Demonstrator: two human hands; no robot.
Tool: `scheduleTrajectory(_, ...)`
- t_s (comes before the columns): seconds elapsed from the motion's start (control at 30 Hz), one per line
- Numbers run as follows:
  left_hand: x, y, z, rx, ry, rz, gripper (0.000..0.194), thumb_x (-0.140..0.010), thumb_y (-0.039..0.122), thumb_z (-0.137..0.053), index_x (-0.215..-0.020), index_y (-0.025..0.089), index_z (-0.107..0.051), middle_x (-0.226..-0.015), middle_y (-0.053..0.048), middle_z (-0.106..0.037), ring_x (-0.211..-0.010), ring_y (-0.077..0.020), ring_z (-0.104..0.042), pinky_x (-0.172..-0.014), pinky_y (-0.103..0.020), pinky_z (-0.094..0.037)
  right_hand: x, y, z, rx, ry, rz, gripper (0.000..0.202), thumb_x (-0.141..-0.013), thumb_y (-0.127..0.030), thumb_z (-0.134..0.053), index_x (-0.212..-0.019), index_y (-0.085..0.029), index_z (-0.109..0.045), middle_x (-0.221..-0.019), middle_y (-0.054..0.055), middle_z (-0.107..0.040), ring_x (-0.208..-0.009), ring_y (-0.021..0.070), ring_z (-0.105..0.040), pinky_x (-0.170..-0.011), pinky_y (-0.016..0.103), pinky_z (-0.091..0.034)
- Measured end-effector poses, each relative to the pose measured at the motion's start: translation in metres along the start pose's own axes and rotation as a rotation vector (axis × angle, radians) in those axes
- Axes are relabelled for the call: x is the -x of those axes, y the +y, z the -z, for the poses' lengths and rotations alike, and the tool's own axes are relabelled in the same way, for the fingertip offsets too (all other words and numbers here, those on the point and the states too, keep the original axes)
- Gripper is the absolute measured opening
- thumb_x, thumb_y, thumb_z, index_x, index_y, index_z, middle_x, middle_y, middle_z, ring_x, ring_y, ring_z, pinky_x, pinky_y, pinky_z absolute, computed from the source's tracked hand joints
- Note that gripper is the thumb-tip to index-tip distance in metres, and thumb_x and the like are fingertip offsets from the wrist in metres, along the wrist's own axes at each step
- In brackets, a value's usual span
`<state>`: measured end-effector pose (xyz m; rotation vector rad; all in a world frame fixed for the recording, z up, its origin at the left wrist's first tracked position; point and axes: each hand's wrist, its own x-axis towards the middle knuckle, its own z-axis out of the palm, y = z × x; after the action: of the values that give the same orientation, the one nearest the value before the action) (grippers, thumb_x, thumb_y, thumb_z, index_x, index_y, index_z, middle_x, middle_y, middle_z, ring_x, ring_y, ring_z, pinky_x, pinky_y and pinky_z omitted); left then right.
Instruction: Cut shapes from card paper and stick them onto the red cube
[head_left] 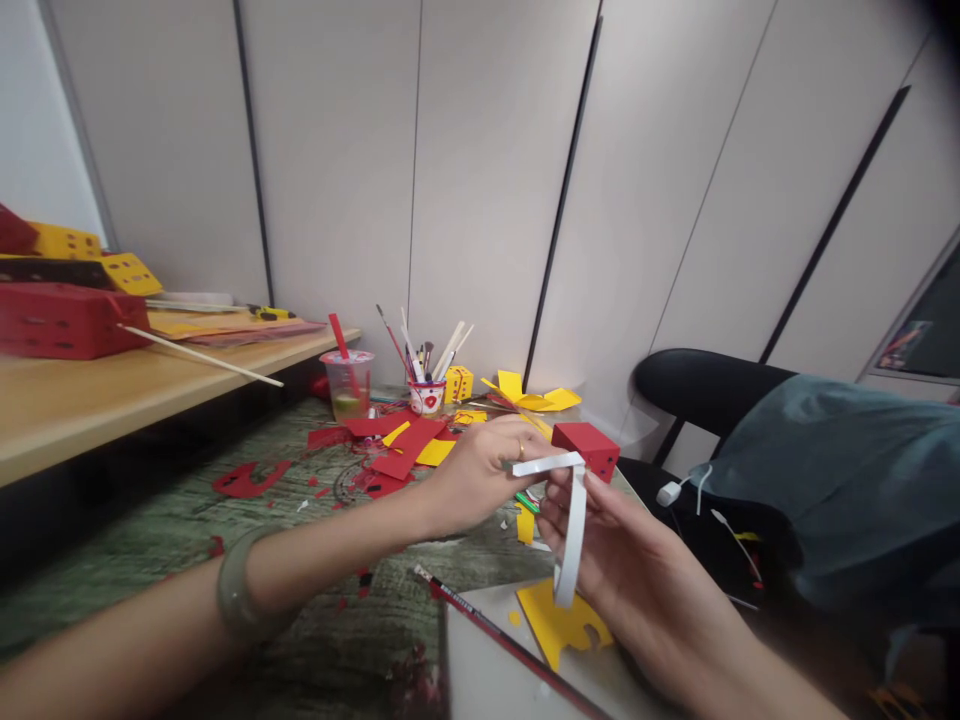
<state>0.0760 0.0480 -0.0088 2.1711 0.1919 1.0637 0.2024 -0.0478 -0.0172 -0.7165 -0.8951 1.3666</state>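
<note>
My left hand (491,470), with a ring on a finger and a bangle at the wrist, is closed at the loose end of a narrow white tape strip (551,463). The strip runs right to my right hand (622,560). There my thumb and fingers pinch a thin white tape roll (574,540), seen nearly edge-on and hanging down. Below it, a yellow cut-out sheet (559,620) lies on a pale board (480,660), and a dark red-and-black pencil (510,645) rests slantwise across the board. Just behind my hands is a red box (589,450).
Red paper scraps (409,445) litter the dark green table (300,550). A cup with a red straw (349,385) and a brush cup (427,397) stand at the back. A wooden shelf (45,410) juts in at left; a black chair (705,385) stands right.
</note>
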Motion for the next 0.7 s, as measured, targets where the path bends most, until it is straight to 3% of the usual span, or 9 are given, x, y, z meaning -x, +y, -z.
scheduleTrajectory(0.1,0.004,0.005,0.001,0.09,0.017,0.111,0.025,-0.081,0.012,-0.043,-0.098,0.017,-0.06,-0.098,-0.004,-0.062,-0.088,-0.0126,-0.055,-0.079,-0.028,-0.043,-0.006,-0.001,0.006,0.064,0.039,0.082,0.01,-0.075,-0.024,-0.056,-0.077,-0.021,-0.066,-0.087,0.003,-0.064,-0.088,0.0181,-0.054,-0.086,0.034,-0.037)
scheduleTrajectory(0.23,0.008,0.012,0.001,0.184,0.028,0.241,0.022,-0.078,0.012,-0.045,-0.091,0.015,-0.063,-0.087,-0.003,-0.065,-0.076,-0.0113,-0.058,-0.071,-0.026,-0.046,-0.01,-0.004,0.016,0.165,0.095,0.161,0.007,-0.072,-0.019,-0.061,-0.078,-0.018,-0.065,-0.082,0.003,-0.065,-0.087,0.0178,-0.054,-0.089,0.034,-0.032)
scheduleTrajectory(0.37,0.007,0.015,-0.006,0.275,0.069,0.346,0.012,-0.068,0.016,-0.061,-0.079,0.013,-0.063,-0.079,-0.002,-0.065,-0.075,-0.0123,-0.058,-0.073,-0.027,-0.044,-0.01,-0.005,0.018,0.208,0.11,0.199,0.029,-0.067,-0.018,-0.065,-0.096,-0.022,-0.061,-0.096,0.004,-0.063,-0.1,0.0213,-0.049,-0.091,0.037,-0.03)
scheduleTrajectory(0.5,0.009,0.012,-0.015,0.405,0.08,0.472,0.015,-0.066,0.015,-0.063,-0.08,0.012,-0.06,-0.067,-0.001,-0.063,-0.062,-0.0104,-0.057,-0.062,-0.025,-0.046,-0.01,-0.007,0.015,0.169,0.072,0.272,0.026,-0.075,-0.023,-0.057,-0.1,-0.025,-0.059,-0.12,0.003,-0.051,-0.116,0.0225,-0.036,-0.095,0.038,-0.029)
scheduleTrajectory(0.7,0.011,0.012,-0.021,0.525,0.031,0.633,0.016,-0.066,0.017,-0.063,-0.081,0.01,-0.064,-0.071,-0.004,-0.061,-0.058,-0.008,-0.053,-0.053,-0.02,-0.044,-0.011,-0.012,0.011,0.124,0.062,0.22,0.021,-0.082,-0.028,-0.047,-0.099,-0.026,-0.058,-0.112,0.005,-0.054,-0.115,0.0222,-0.037,-0.09,0.036,-0.036)
